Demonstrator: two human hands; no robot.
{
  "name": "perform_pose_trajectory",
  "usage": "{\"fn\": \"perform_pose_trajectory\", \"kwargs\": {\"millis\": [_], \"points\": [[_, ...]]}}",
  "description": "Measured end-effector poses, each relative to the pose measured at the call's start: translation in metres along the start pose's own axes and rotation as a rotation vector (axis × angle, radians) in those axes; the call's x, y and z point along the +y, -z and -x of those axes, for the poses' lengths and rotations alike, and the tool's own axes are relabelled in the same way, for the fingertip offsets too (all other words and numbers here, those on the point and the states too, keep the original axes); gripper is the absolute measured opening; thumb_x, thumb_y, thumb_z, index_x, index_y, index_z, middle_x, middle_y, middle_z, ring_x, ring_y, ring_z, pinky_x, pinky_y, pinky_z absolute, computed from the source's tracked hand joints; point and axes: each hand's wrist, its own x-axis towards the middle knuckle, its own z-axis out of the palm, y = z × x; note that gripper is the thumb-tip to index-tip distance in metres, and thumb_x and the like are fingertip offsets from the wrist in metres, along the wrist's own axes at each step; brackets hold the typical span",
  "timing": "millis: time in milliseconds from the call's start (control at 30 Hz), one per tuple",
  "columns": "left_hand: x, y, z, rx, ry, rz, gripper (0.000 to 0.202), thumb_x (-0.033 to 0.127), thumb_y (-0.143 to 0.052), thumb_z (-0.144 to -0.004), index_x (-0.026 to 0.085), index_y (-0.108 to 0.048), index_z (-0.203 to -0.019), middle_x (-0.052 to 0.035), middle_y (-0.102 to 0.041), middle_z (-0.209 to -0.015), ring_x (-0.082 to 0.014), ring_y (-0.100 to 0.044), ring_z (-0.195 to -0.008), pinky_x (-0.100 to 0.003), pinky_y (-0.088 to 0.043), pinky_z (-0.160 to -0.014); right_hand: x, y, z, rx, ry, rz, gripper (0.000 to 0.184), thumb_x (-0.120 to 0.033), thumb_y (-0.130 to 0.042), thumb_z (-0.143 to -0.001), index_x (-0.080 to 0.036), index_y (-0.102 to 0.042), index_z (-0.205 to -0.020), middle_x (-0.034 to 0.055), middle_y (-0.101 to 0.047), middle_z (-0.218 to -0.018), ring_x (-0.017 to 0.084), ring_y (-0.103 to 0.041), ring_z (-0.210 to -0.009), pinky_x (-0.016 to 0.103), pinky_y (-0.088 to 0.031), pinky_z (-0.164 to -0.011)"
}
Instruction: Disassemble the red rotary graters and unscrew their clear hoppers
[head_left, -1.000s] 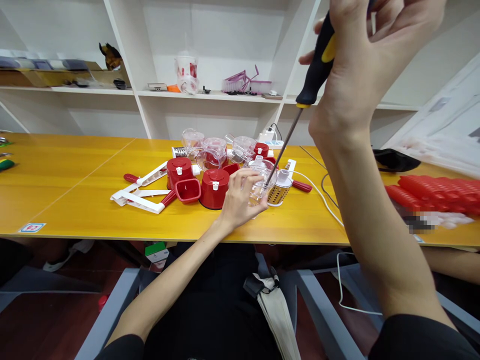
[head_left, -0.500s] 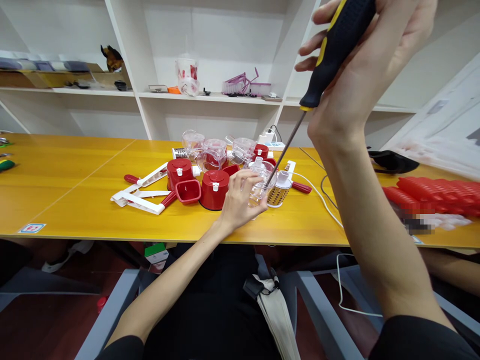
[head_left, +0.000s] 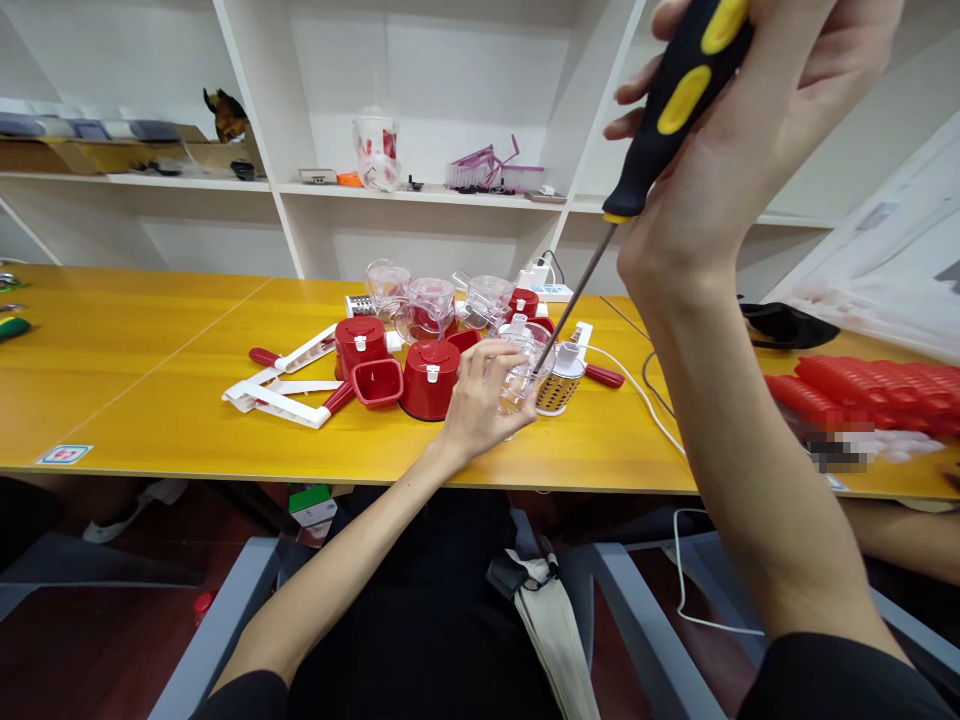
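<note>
My right hand (head_left: 739, 150) is raised at the upper right, closed around the black and yellow handle of a screwdriver (head_left: 679, 95). The shaft slants down to the left, and its tip reaches a clear plastic housing (head_left: 517, 385). Low over the table's front, my left hand (head_left: 484, 395) grips this housing from the left side. A perforated metal drum (head_left: 556, 388) with a white end stands just right of the housing. Left of my left hand are a red suction base (head_left: 430, 380), a red square cup (head_left: 377, 383) and another red base (head_left: 361, 345).
Several clear housings (head_left: 431, 298) stand behind the red bases. White arms with red handles (head_left: 281, 400) lie at left. A white cable (head_left: 637, 385) crosses the table to a power strip (head_left: 551, 292). Red wrapped items (head_left: 877, 395) lie at right, near another person's arm (head_left: 907, 535).
The screwdriver handle has turned in my right hand, showing different yellow patches. My right hand has shifted slightly to the right, while my left hand stays on the housing.
</note>
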Motion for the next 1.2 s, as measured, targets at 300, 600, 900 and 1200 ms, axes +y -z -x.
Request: {"fn": "perform_pose_trajectory", "kwargs": {"millis": [300,600,900,1200], "points": [[0.000,0.000,0.000,-0.009,0.003,0.005,0.040,0.026,-0.069,-0.084,0.022,-0.051,-0.120,-0.0086,-0.060,-0.120,-0.0254,-0.054,-0.121,-0.045,-0.048,-0.106,-0.004,-0.001,0.000,0.018,0.036,0.023,0.022,-0.035,-0.064,-0.082,-0.021,-0.056,-0.097,-0.0095,-0.057,-0.084,-0.006,-0.051,-0.058,0.010,-0.045,-0.054],[-0.001,0.001,0.002,-0.054,0.027,-0.024,0.041,0.028,-0.068,-0.084,0.022,-0.050,-0.121,-0.0090,-0.059,-0.121,-0.0255,-0.053,-0.123,-0.046,-0.047,-0.107,0.010,-0.003,-0.006,0.026,0.000,0.004,0.018,-0.037,-0.049,-0.092,-0.027,-0.047,-0.107,-0.0124,-0.053,-0.066,-0.001,-0.056,-0.051,0.011,-0.043,-0.049],[0.000,0.000,0.001,-0.009,0.005,0.001,0.041,0.026,-0.069,-0.083,0.022,-0.051,-0.119,-0.0084,-0.060,-0.120,-0.0254,-0.053,-0.122,-0.045,-0.049,-0.106,0.004,-0.002,-0.007,-0.051,-0.040,-0.020,0.017,-0.036,-0.043,-0.094,-0.021,-0.050,-0.097,-0.0070,-0.062,-0.087,0.001,-0.059,-0.057,0.013,-0.043,-0.046],[0.000,0.000,0.001,-0.004,0.008,0.000,0.041,0.026,-0.069,-0.083,0.023,-0.051,-0.120,-0.0080,-0.060,-0.120,-0.0257,-0.054,-0.121,-0.045,-0.049,-0.105,0.002,0.000,-0.006,-0.016,0.068,0.000,0.024,-0.037,-0.069,-0.080,-0.025,-0.061,-0.099,-0.0110,-0.065,-0.090,-0.003,-0.053,-0.058,0.014,-0.049,-0.055]]}}
